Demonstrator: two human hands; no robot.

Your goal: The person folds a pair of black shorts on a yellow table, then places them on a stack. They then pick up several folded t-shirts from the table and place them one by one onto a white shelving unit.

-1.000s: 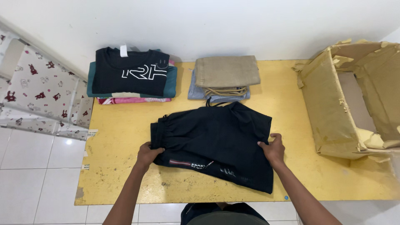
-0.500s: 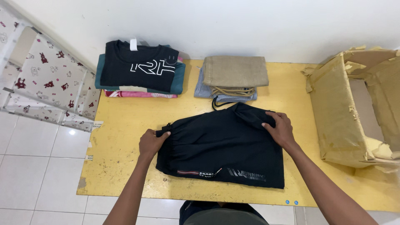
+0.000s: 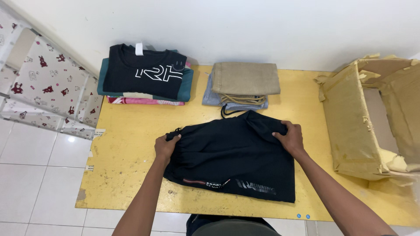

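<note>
Both hands pinch the black shorts [image 3: 232, 159] mid-bench: left hand [image 3: 166, 147] at the waistband, right hand [image 3: 289, 136] at the far corner; half-folded, 2 stacks [image 3: 144, 76] already behind

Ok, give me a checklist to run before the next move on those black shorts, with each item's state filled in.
1. Left hand grips the left waistband edge of the black shorts: ok.
2. Right hand grips the upper right edge of the shorts: ok.
3. Shorts lie fully on the yellow table: ok, though the lower hem sits close to the near edge.
4. Shorts lie flat and smooth: not ok, the top is bunched and creased.
5. Shorts are apart from the tan and grey pile: cannot tell; a black drawstring reaches right up to it.
6. Cardboard box stands apart from the right hand: ok.
</note>
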